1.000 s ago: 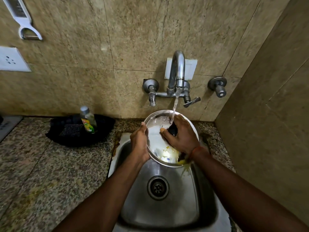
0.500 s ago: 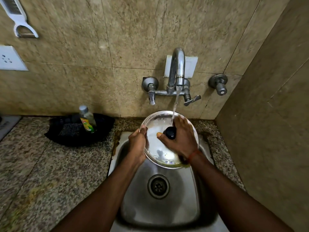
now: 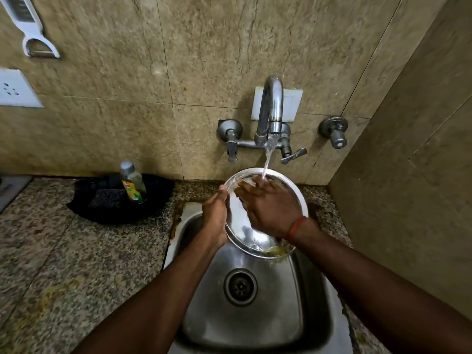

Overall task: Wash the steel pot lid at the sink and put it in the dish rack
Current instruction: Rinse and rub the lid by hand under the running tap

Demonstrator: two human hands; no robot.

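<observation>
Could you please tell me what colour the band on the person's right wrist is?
Reddish-orange. The wrist band shows clearly in the head view, the only one.

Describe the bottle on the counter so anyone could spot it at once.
Start at the steel sink and look left along the speckled counter to the black tray. The bottle stands in it: small, clear, grey-capped, with a yellow-green label, taller than the flat dark scrub pad beside it.

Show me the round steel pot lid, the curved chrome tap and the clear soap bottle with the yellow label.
Round steel pot lid [image 3: 238, 221]: head view, bare shiny face.
Curved chrome tap [image 3: 275, 106]: head view, descending limb of the spout.
Clear soap bottle [image 3: 131, 191]: head view, yellow label.
</observation>
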